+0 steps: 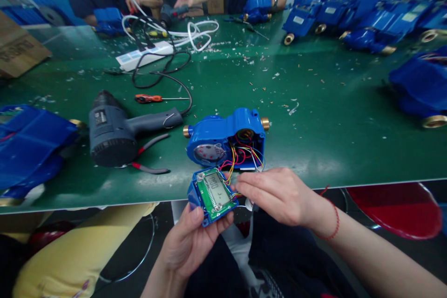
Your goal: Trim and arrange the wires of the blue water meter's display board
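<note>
My left hand (190,237) grips a blue plastic cover (193,192) from below, thumb on its near edge. Set in that cover is a green circuit board (208,202) with a lit display showing digits. Colored wires (230,167) run from the board into the open housing of a blue water meter (223,130) lying at the table's front. The meter has brass threaded ends and a round dial. Fingers together, my right hand (272,193) closes on the wires at the board's right edge; its fingertips are partly hidden.
A heat gun (111,130), pliers (152,172) and an orange screwdriver (148,98) lie left. Behind are a power strip (145,56) and tangled cables. Several blue meters (370,23) crowd the right. Co-workers' hands work across the green table (331,116). A red stool (394,209) stands below.
</note>
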`<state>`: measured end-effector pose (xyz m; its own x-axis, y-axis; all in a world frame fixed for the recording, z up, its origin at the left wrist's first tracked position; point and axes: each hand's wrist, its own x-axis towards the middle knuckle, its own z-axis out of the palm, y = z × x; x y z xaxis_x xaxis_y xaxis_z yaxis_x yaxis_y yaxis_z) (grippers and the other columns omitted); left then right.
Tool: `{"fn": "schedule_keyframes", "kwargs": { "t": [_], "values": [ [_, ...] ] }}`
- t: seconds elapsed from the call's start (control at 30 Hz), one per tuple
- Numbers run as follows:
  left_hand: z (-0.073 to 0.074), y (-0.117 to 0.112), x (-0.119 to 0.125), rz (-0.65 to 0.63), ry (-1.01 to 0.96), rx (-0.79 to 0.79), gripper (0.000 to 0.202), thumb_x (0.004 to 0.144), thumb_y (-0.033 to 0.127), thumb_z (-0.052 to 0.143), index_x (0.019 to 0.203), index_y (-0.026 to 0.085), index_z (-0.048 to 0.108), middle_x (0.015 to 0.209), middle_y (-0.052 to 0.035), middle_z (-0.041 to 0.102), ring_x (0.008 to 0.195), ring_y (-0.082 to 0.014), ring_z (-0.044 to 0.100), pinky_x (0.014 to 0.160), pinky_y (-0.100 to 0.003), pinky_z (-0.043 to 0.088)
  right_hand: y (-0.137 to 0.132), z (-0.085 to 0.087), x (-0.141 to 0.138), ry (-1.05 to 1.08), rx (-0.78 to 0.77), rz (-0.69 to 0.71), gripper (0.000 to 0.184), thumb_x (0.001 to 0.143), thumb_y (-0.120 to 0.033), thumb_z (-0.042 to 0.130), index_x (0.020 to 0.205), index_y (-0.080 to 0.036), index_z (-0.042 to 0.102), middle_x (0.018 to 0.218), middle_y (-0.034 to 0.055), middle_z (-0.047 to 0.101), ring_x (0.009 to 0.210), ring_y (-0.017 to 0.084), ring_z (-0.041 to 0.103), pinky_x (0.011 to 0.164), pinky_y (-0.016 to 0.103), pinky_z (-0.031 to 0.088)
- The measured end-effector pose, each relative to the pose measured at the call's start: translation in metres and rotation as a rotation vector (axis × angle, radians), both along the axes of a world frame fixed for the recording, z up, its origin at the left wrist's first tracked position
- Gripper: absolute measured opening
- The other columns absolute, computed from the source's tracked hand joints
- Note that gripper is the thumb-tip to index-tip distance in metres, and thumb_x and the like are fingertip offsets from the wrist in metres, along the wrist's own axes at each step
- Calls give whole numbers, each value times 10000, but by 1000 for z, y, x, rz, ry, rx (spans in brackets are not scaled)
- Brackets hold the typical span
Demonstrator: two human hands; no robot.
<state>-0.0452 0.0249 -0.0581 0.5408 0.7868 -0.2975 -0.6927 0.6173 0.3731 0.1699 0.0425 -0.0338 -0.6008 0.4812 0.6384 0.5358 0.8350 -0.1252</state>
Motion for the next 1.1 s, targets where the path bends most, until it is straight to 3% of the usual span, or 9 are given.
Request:
{"fn": "schedule_keyframes", "kwargs": {
  "t": [0.3,0.57,0.73,0.87,1.1],
  "values": [
    [1,-1,2,-18,58,-31,531,729,185,829,1219,299,658,990,-29,792,917,-190,744,761,-283,636,-4,-5,6,32,-124,44,213,1017,-123,382,1046,-62,584,880,96,736,813,165,718,691,269,615],
    [3,-2,5,-14,19,-68,538,744,141,810,1222,327,649,1014,-14,789,922,-169,741,744,-267,628,-3,-1,10,-144,-33,22,250,992,-104,370,1023,-104,618,810,81,714,757,145,688,653,249,584],
    [4,-2,7,-17,13,-73,552,733,129,816,1223,321,647,986,-8,791,891,-153,740,738,-252,620,-1,1,10,-244,-57,38,266,997,-108,342,996,-90,608,725,53,651,651,140,635,542,247,503],
    [3,-2,8,-15,45,-87,541,714,127,830,1198,301,662,957,-10,793,851,-148,740,736,-256,618,1,4,9,-310,-61,34,255,995,-114,332,984,-99,586,642,3,560,508,151,534,433,304,374],
    [4,-3,8,-37,52,-72,445,725,146,819,1137,251,691,928,-29,784,858,-157,729,744,-252,607,5,5,7,-343,-3,9,168,965,-110,386,993,-154,546,594,-33,514,463,133,435,443,320,226]
  ]
}}
